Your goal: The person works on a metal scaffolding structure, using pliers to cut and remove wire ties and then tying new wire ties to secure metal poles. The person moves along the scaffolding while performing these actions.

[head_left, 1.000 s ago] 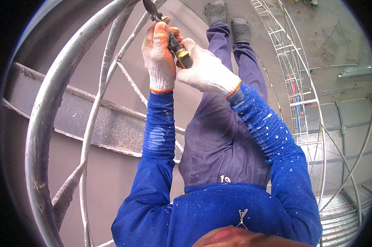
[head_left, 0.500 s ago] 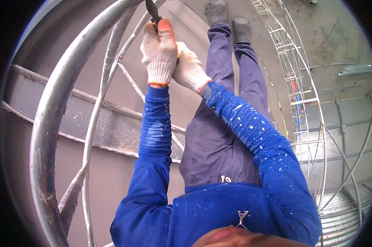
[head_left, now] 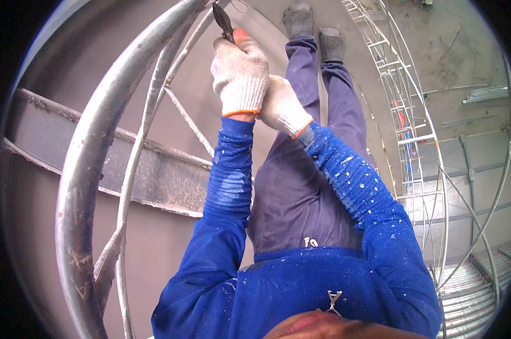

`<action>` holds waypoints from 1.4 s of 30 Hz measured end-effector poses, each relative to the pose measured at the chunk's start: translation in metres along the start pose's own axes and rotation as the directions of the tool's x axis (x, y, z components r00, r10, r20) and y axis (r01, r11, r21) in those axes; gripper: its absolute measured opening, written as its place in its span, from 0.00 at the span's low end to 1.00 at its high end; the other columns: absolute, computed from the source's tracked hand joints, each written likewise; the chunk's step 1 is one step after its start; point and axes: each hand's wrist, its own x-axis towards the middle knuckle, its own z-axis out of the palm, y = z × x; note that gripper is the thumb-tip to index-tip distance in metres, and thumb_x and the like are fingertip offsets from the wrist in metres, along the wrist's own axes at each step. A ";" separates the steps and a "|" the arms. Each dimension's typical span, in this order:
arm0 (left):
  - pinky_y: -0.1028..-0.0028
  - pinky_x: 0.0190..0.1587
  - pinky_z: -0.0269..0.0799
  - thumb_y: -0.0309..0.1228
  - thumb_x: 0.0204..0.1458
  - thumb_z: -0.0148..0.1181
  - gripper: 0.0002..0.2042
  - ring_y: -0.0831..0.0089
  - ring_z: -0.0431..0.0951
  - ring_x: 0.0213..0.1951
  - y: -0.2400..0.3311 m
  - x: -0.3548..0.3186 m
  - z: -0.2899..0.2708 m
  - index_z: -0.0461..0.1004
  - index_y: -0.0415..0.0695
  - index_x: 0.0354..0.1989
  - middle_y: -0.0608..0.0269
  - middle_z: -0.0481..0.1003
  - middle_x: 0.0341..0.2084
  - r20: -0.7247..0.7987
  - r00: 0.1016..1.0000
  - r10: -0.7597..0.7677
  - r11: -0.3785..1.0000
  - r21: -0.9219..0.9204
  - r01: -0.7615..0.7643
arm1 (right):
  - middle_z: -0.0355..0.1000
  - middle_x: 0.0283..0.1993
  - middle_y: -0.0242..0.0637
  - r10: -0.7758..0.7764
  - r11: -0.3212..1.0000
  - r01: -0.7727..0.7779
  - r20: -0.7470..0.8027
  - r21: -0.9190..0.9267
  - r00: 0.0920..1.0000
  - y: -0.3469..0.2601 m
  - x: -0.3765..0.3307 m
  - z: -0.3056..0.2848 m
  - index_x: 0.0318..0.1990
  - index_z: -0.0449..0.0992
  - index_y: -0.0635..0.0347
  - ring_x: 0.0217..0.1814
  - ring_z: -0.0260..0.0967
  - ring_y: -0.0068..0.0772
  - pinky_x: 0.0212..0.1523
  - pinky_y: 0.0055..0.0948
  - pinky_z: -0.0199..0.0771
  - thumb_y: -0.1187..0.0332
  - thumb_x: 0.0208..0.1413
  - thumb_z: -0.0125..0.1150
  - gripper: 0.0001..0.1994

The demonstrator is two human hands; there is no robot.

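Note:
My left hand (head_left: 240,76), in a white knit glove with an orange cuff edge, is closed around a dark tool. Only the narrow, pointed dark metal head of this tool (head_left: 223,24) sticks out past the thumb, toward the steel tubes; its handle is hidden in the fist. Reddish-orange shows at the thumb end of the glove. Pressed against the lower right side of that hand is my right hand (head_left: 285,106), gloved the same way. Its fingers are hidden behind the left hand, so what they hold does not show. A thin wire loop (head_left: 240,7) shows just beyond the tool.
A thick curved steel tube (head_left: 88,152) with thinner bracing rods (head_left: 137,147) runs along my left. Behind it crosses a rough-edged metal beam (head_left: 153,175). Ladder-like steel trusses (head_left: 405,101) stand at the right. Metal lengths (head_left: 488,95) lie on the floor farther right.
Both hands have moved right and a little nearer to me, with the dark tool still in the left. The tubes at left appear shifted right in the view.

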 end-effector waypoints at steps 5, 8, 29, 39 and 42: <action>0.63 0.30 0.73 0.44 0.68 0.47 0.19 0.55 0.77 0.25 0.008 -0.005 0.000 0.74 0.39 0.42 0.52 0.75 0.23 -0.042 0.999 0.033 0.992 0.123 -0.027 | 0.80 0.42 0.55 0.059 0.997 -0.055 0.076 -0.050 0.995 -0.006 0.000 -0.004 0.43 0.80 0.62 0.50 0.78 0.59 0.50 0.47 0.78 0.62 0.54 0.64 0.14; 0.60 0.31 0.73 0.44 0.68 0.47 0.18 0.51 0.77 0.27 0.016 -0.004 0.002 0.74 0.39 0.41 0.50 0.76 0.24 -0.052 0.997 0.054 0.984 0.173 -0.044 | 0.79 0.40 0.57 0.131 0.990 -0.129 -0.030 0.060 0.991 -0.008 -0.006 -0.009 0.41 0.80 0.63 0.49 0.78 0.60 0.49 0.48 0.78 0.63 0.54 0.64 0.13; 0.64 0.27 0.72 0.48 0.69 0.46 0.21 0.60 0.77 0.23 0.010 -0.012 0.004 0.73 0.39 0.41 0.56 0.74 0.21 -0.074 0.997 -0.033 0.992 0.121 0.042 | 0.78 0.25 0.50 -0.021 0.976 -0.019 0.179 0.219 0.984 0.009 0.005 0.007 0.35 0.81 0.63 0.32 0.81 0.52 0.38 0.43 0.80 0.67 0.52 0.62 0.09; 0.70 0.24 0.70 0.52 0.69 0.45 0.25 0.71 0.76 0.20 0.030 -0.002 0.038 0.73 0.39 0.40 0.63 0.73 0.19 -0.086 0.986 -0.145 0.902 -0.422 0.096 | 0.79 0.31 0.54 0.068 0.989 -0.098 -0.256 -0.107 0.964 0.022 0.002 -0.030 0.29 0.80 0.59 0.38 0.80 0.57 0.43 0.49 0.80 0.65 0.49 0.65 0.07; 0.66 0.25 0.72 0.53 0.69 0.45 0.26 0.65 0.77 0.20 0.030 0.001 0.045 0.73 0.38 0.40 0.59 0.74 0.19 -0.115 0.976 -0.186 0.892 -0.436 0.118 | 0.78 0.30 0.55 0.004 0.984 -0.041 -0.208 -0.173 0.978 0.029 0.006 -0.043 0.33 0.81 0.59 0.37 0.80 0.58 0.42 0.49 0.80 0.65 0.49 0.65 0.08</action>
